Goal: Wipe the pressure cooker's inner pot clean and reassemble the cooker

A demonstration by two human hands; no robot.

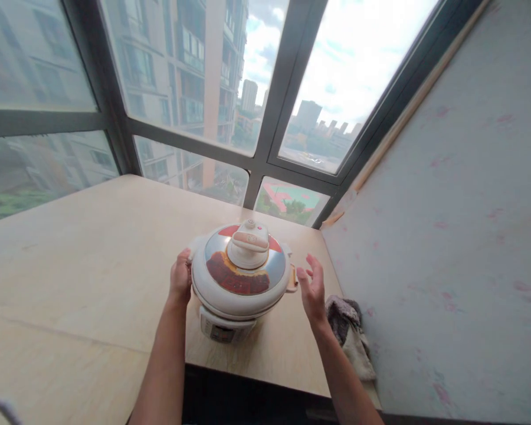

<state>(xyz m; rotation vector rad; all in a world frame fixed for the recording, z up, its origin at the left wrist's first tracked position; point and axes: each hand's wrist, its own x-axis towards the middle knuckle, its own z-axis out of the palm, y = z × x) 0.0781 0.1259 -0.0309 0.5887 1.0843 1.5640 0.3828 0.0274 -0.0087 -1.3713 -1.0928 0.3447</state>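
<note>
An electric pressure cooker (239, 304) stands upright on the pale wooden surface, its control panel facing me. Its round lid has a shiny top with a dark red and yellow label, and a raised lid handle (250, 239) in the middle. My left hand (181, 276) is closed round the cooker's left side handle, which the fingers mostly cover. Beside the right side handle (292, 278), my right hand (312, 288) is open, thumb and fingers apart, with nothing in it. The thumb tip is very near that handle; I cannot tell whether it touches.
Bundled grey and beige cloths (351, 333) lie at the right, against the papered wall (451, 236). Dark-framed windows (265, 147) rise behind the wooden surface (92, 260). Its front edge runs just below the cooker. A pale curved object (2, 406) shows at lower left.
</note>
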